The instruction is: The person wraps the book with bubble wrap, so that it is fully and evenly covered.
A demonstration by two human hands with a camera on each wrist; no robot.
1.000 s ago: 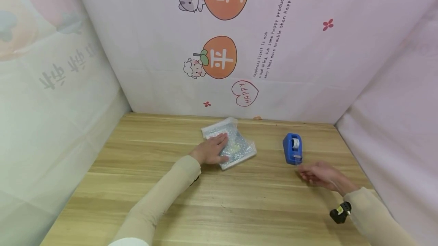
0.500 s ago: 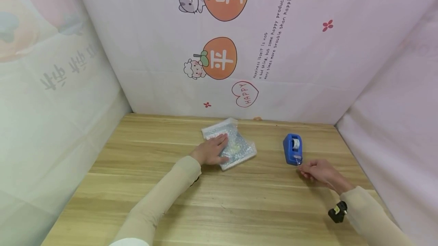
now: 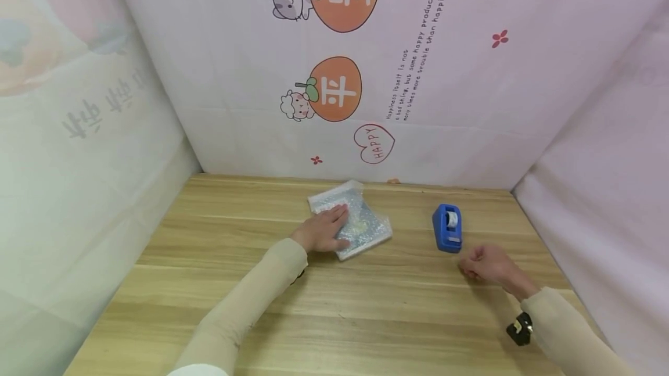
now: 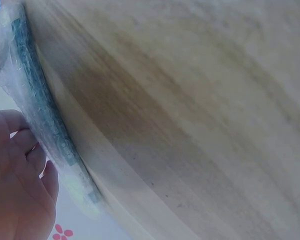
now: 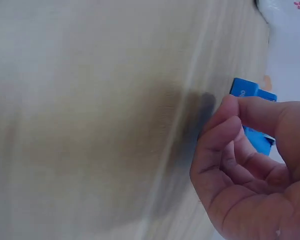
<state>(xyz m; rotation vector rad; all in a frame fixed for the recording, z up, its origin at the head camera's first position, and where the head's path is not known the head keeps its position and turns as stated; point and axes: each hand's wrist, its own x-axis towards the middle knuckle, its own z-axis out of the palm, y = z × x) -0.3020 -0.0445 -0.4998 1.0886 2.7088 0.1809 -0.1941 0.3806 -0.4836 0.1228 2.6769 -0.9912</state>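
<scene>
Bubble wrap is what lies under my left hand [image 3: 321, 229]: the bubble-wrap packet [image 3: 351, 219] sits near the back middle of the wooden surface [image 3: 366, 318], and my left fingers [image 3: 337, 213] are laid straight and flat on its left part, pressing it down without curling round it. In the left wrist view I see the edge of the packet [image 4: 35, 115] just beside my fingers, with something green inside it, but I cannot say what it is. To the right, well apart from the packet, stands the blue tape dispenser [image 3: 447, 226]. One second ago my right hand [image 3: 488, 264] was touching the front end of the dispenser, at the cutter; now it has drawn back toward me and no longer touches it. My right fingers [image 5: 225, 150] are curled, with thumb and forefinger brought together as in a pinch. I think a short piece of clear tape may be between them, but the tape is transparent and the pictures are too soft to show it, so I cannot be sure. If the tape is there, the pulling and tearing is done, and what remains is to carry it over to the packet, which my left hand keeps steady for sealing.
</scene>
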